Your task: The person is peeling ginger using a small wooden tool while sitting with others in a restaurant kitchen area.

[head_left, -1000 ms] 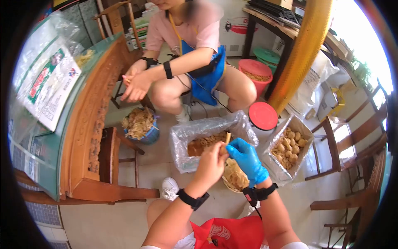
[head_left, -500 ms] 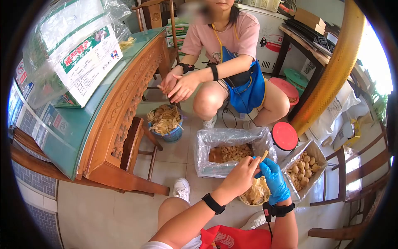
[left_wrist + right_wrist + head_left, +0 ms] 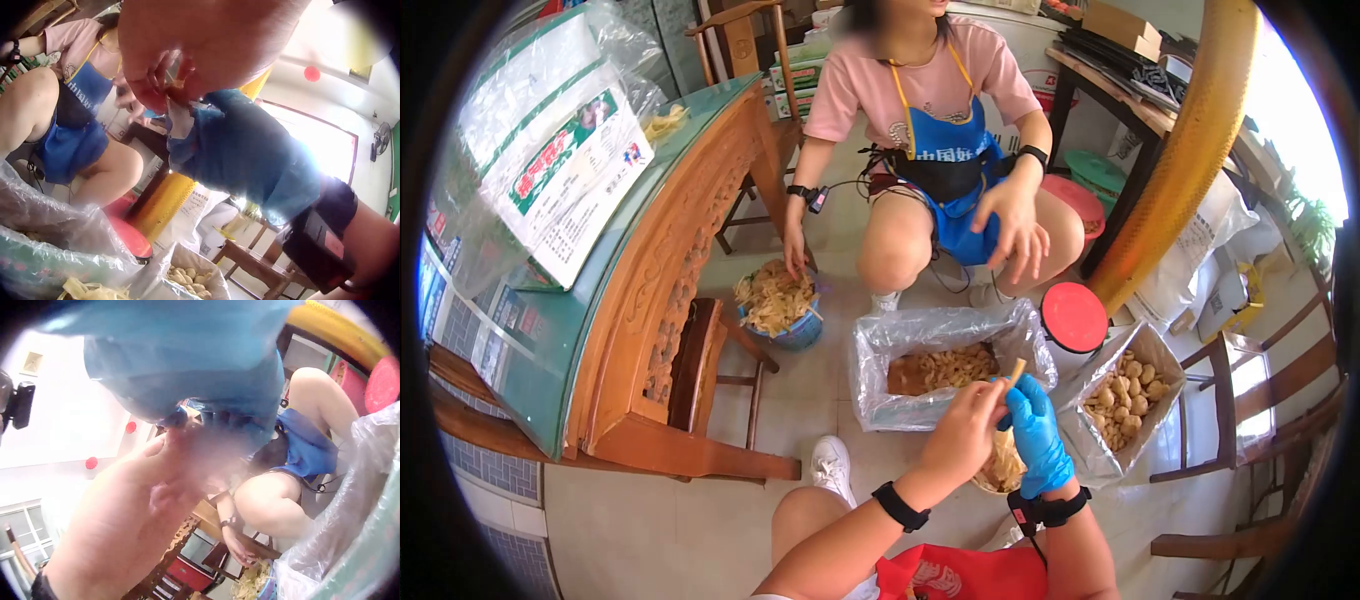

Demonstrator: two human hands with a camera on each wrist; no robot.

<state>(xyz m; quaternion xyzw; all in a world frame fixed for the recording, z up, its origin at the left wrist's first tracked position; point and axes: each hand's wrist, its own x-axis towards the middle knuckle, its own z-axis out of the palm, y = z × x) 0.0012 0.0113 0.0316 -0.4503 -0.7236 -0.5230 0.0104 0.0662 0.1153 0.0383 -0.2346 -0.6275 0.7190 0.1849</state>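
Observation:
My bare left hand [image 3: 962,432] and blue-gloved right hand [image 3: 1037,440] meet over the front of the lined box, fingertips together. Between them they pinch a thin pale yellow piece [image 3: 1019,370], its end poking up above the fingers. In the left wrist view the glove [image 3: 244,156] lies against the fingertips of the bare hand [image 3: 206,44], which hide most of the piece. The right wrist view shows the bare thumb and fingers [image 3: 119,512] curled in under the glove [image 3: 187,369]. Below the hands is a container of pale peelings [image 3: 1002,467].
Ahead stands a plastic-lined box [image 3: 880,350] with brown pieces in it. To its right are a red lid [image 3: 1074,317] and a lined box of round tan pieces [image 3: 1133,395]. A blue bucket of peelings [image 3: 778,300] stands near another person [image 3: 930,130]. A carved table [image 3: 670,230] is left.
The other person's hands have parted: one is down at the blue bucket, the other held out over the lined box's far side. My hands stay together on the piece; the head view has shifted.

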